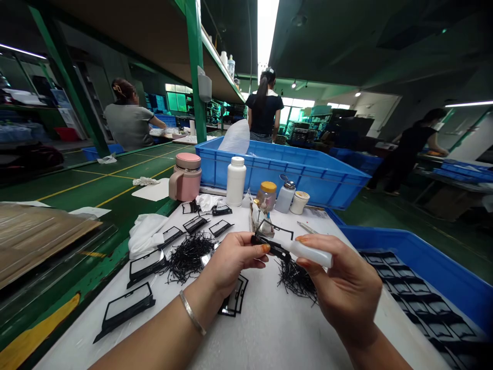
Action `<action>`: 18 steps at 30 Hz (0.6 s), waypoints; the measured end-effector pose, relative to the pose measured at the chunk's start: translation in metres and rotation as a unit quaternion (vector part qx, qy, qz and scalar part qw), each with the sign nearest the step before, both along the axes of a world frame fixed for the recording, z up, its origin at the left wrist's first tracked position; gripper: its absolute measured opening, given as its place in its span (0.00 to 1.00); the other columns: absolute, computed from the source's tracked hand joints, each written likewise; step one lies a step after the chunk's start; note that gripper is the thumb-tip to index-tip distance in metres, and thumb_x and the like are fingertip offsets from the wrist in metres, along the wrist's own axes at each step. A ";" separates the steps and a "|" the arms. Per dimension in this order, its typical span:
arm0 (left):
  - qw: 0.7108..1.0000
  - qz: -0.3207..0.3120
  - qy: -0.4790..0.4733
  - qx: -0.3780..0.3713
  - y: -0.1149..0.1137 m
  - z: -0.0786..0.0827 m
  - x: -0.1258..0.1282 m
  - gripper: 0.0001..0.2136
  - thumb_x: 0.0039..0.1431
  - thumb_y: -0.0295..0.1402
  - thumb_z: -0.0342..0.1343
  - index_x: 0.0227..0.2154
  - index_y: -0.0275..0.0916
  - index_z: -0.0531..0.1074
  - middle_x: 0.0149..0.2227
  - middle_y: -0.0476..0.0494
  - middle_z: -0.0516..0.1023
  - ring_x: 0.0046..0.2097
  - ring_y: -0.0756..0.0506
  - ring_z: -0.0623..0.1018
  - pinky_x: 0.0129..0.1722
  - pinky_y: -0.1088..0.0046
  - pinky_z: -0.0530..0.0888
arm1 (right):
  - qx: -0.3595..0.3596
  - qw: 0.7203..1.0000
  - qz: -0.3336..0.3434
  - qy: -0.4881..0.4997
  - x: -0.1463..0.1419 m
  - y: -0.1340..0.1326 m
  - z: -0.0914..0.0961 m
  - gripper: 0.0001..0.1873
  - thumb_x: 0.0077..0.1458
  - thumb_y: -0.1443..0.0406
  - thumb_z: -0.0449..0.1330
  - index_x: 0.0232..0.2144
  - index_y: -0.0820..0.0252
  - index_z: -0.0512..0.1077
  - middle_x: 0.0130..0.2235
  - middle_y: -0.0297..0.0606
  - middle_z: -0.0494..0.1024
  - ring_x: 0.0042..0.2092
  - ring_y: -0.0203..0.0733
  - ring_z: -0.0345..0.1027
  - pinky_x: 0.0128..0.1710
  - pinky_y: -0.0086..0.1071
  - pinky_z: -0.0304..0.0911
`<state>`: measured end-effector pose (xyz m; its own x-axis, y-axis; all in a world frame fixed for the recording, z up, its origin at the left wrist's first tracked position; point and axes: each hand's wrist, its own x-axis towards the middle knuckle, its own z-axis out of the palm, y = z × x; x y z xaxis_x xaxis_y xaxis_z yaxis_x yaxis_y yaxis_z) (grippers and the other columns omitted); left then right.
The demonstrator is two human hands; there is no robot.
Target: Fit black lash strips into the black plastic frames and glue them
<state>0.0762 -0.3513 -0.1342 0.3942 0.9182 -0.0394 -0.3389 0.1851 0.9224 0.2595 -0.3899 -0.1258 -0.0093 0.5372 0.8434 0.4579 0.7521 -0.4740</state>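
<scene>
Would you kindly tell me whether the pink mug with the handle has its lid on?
On: the pink mug has a rounded lid seated on top of its body, and no opening shows.

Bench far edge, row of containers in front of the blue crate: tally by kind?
pink insulated mug: 1
white plastic bottle: 1
amber jar with yellow lid: 1
dispenser bottle with metal pump top: 1
small white pot: 1
Total: 5

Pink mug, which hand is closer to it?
Left. The left hand is in front of the pink mug and a little to its right; the right hand is farther away, well off to the right.
</scene>
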 end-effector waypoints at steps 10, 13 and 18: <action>1.000 0.000 -0.003 0.004 0.000 -0.001 0.000 0.10 0.46 0.32 0.65 0.29 0.30 0.75 0.28 0.44 0.72 0.30 0.51 0.71 0.32 0.75 0.70 | -0.002 1.000 -0.004 0.001 0.000 0.000 0.000 0.13 0.50 0.72 0.66 0.40 0.57 0.75 0.39 0.37 0.78 0.43 0.46 0.72 0.41 0.38 0.68; 1.000 -0.001 -0.001 0.008 0.000 0.000 -0.001 0.09 0.47 0.31 0.64 0.28 0.30 0.75 0.28 0.45 0.72 0.30 0.51 0.71 0.32 0.75 0.70 | -0.003 1.000 -0.009 -0.003 0.000 -0.001 0.001 0.12 0.50 0.71 0.66 0.39 0.57 0.75 0.39 0.37 0.78 0.42 0.45 0.72 0.40 0.37 0.68; 1.000 0.005 0.003 0.015 0.000 0.000 -0.002 0.09 0.47 0.31 0.64 0.29 0.30 0.75 0.29 0.44 0.73 0.30 0.51 0.71 0.32 0.75 0.70 | 0.006 1.000 -0.010 -0.005 -0.001 -0.003 0.003 0.11 0.51 0.71 0.65 0.39 0.57 0.75 0.38 0.36 0.78 0.42 0.44 0.72 0.40 0.36 0.67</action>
<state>0.0744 -0.3513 -0.1345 0.3856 0.9225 -0.0150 -0.3341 0.1548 0.9297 0.2587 -0.3926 -0.1232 -0.0072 0.5277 0.8494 0.4770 0.7484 -0.4609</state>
